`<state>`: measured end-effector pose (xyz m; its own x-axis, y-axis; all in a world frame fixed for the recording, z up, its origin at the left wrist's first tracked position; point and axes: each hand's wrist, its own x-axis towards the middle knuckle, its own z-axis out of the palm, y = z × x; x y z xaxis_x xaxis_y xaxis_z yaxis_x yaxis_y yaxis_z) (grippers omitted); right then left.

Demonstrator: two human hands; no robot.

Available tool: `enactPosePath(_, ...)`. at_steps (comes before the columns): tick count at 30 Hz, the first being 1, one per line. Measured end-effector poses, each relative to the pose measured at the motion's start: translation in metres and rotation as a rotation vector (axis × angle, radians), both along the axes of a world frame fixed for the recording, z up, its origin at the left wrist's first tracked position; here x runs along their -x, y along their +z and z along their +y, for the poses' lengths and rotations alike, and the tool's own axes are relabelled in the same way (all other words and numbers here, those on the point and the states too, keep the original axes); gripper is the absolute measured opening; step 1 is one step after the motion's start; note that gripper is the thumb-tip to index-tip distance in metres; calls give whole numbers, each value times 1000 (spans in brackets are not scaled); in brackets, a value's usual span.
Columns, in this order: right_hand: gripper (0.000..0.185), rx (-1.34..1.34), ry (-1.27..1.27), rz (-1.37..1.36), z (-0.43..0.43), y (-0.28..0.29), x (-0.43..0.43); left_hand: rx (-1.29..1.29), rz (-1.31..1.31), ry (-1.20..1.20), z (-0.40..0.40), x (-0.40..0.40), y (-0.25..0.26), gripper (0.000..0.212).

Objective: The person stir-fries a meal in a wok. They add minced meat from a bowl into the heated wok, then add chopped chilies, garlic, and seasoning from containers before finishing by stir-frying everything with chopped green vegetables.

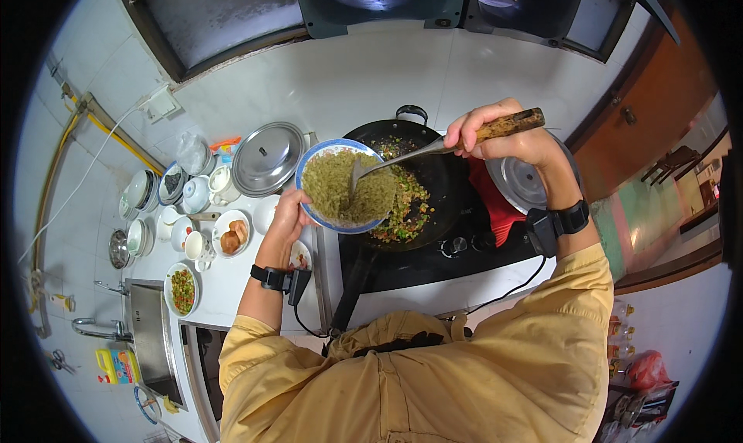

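My left hand [290,215] grips the rim of a blue-rimmed bowl [300,170], held over the left part of a black wok [447,205]. Greenish-yellow, grain-like food [331,179] fills much of the bowl. My right hand [493,132] is closed around the wooden handle [511,123] of a metal wok spatula [426,151], whose blade reaches into that food. Chopped green and red vegetables [409,205] lie in the wok, partly hidden by the bowl. The wok stands on a black cooktop [395,269] with its long handle [353,292] towards me.
Left of the cooktop, the white counter [223,277] carries a steel lid [268,158], a plate of chopped peppers [183,292], a plate of brown food [232,237], a mug [198,248] and stacked bowls. A sink [154,332] lies beyond. A red cloth [493,205] and another lid [516,179] are at right.
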<state>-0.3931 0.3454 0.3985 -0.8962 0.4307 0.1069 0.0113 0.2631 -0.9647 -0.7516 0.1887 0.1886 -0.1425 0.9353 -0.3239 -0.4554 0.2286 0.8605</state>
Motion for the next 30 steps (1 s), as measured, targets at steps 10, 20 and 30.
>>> enactPosePath(10,13,-95,-92,-33,4,7,-13,69,92,129,0,1,15,40)
enactPosePath(20,12,-28,-76,100,-17,-17,4,43,-50,87,-1,16,-15,36)
enactPosePath(30,14,-129,-206,3,-27,-16,-27,-32,177,203,-10,-1,4,46)
